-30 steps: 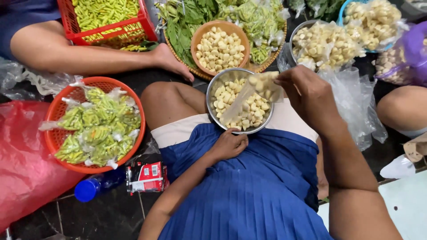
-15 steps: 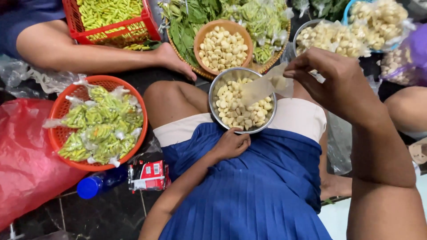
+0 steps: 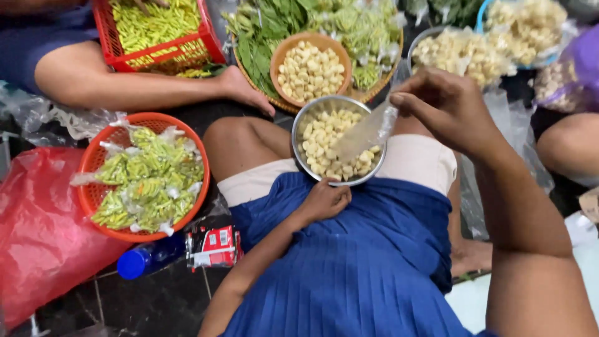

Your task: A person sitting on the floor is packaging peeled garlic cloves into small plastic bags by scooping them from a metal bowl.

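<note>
My right hand (image 3: 452,109) pinches small clear bag (image 3: 365,134) over garlic bowl (image 3: 340,140). Left hand (image 3: 324,200) curled at bowl rim, maybe steadying it. Bagging step; next needs open bag mouth.

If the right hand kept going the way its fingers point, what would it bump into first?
Probably the clear plastic bag it pinches, then the peeled cloves in the steel bowl. The right hand points left and down; depth is unclear.

Dark floor (image 3: 150,306) bears a red bag (image 3: 37,249), a blue bottle (image 3: 146,261).
</note>
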